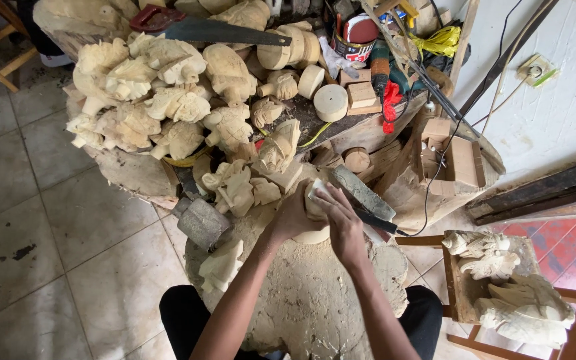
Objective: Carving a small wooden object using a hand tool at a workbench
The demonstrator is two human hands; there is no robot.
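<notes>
Both hands closed on one pale wooden carving (315, 203), held at the far edge of the stump worktop (315, 300). Left hand (293, 217) wraps the piece from the left and underneath, fingers curled tight round it. Right hand (343, 223) clamps from the right, pressing what looks like a white scrap of sandpaper (319, 189) against the top of the piece; the sheet is partly hidden by the fingers, so its kind is a guess.

The carving sits between the two palms, mostly covered; only a rounded base and a bit of the top show. It rests on or just above the stump, near its far rim.

Progress, judged from the scene: the piece already has its carved form and seems to be in surface smoothing. Stump top is coated in fine dust and chips. How much of the surface remains rough cannot be told.

Outward: a wooden mallet (203, 223) lies just left of the hands, a flat grey sharpening stone (363, 192) just right and far. Farther off, a large pile of unfinished carved figures (168, 100) fills the bench, with a handsaw (201, 28) on top and turned discs (331, 102) beside. More finished carvings (508, 287) sit on a stool to the right.
</notes>
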